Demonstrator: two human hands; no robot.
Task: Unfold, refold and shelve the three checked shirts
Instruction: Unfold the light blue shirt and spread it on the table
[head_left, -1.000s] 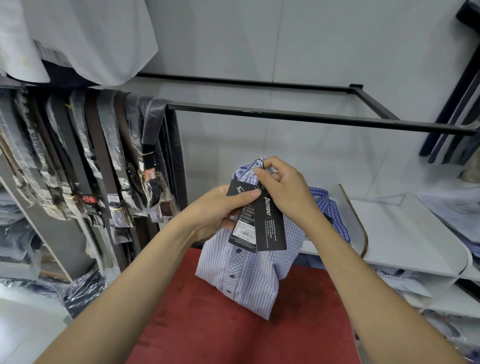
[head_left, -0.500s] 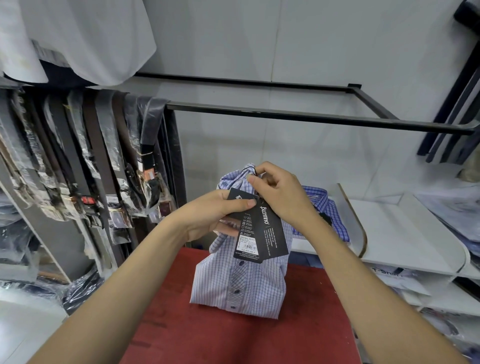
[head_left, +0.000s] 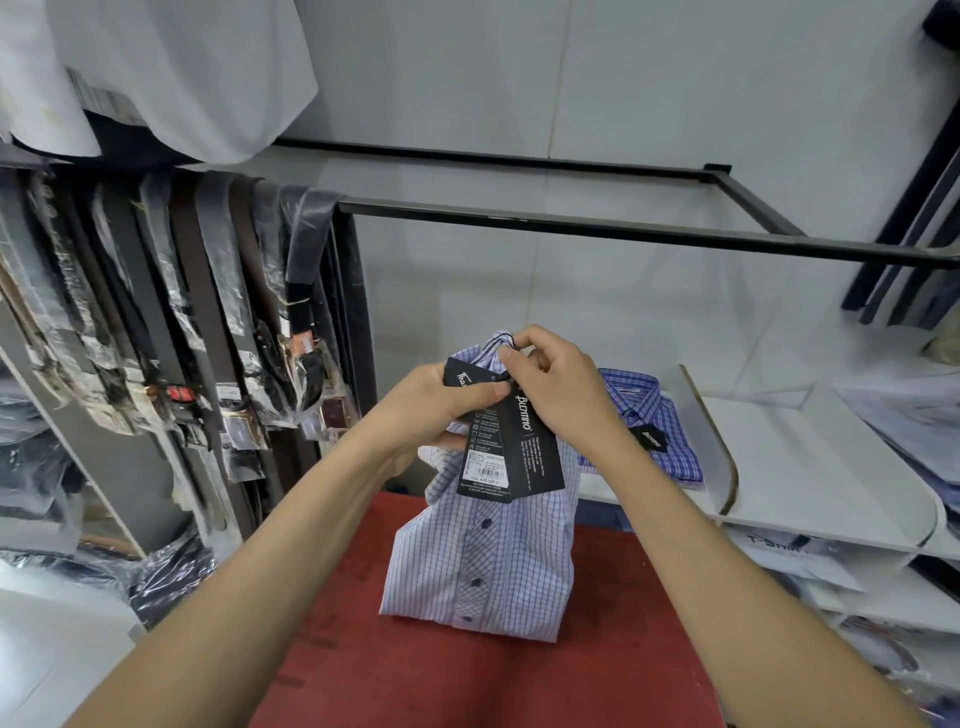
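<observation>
A pale blue checked shirt (head_left: 483, 566), folded with dark buttons showing, stands on its lower edge on the red table (head_left: 467, 675). Both hands hold it up by the collar. My left hand (head_left: 436, 405) pinches the collar and the black hang tags (head_left: 511, 452) that dangle over the shirt front. My right hand (head_left: 550, 384) grips the collar top from the right. A darker blue checked shirt (head_left: 649, 426), folded with its own black tag, lies on the white shelf (head_left: 810, 467) behind my right forearm.
Belts in plastic sleeves (head_left: 171, 322) hang on a rack to the left. A black metal rail frame (head_left: 571, 228) runs across the wall above. White garments (head_left: 171, 67) hang top left. More packed shirts (head_left: 914, 426) lie on shelves at the right.
The shirt has dropped and turned upright, its lower edge now resting squarely on the red table. Both hands came down with it, still at the collar and tags.
</observation>
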